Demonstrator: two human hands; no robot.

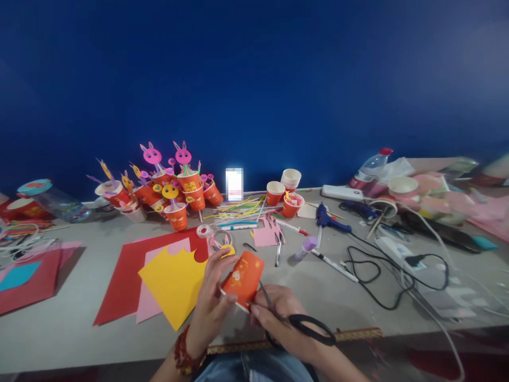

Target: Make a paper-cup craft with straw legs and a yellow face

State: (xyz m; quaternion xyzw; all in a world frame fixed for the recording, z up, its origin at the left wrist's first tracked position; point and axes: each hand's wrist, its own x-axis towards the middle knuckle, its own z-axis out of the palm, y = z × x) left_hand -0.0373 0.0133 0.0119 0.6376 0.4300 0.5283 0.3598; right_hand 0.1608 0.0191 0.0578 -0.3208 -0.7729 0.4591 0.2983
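My left hand (214, 297) grips an orange-red paper cup (243, 276) with printed figures, tilted on its side. Its fingers lie along the cup's far side and the thumb is near the white rim. My right hand (284, 313) is closed around scissors (312, 328) with black handles; the loops stick out to the right over the hand, and a blade points up beside the cup. The right thumb and fingertips are at the cup's rim; what they pinch there is too small to tell. Left of the cup lie yellow (170, 286), pink and red paper sheets.
Decorated cups (175, 216) with rabbit figures stand at the back left. Plain cups (275, 193), a glue stick (305, 248), markers, pink cut paper (268, 233) and a tape roll (220, 241) lie ahead. A blue glue gun (332, 220), cables and a power strip (392, 250) are at right.
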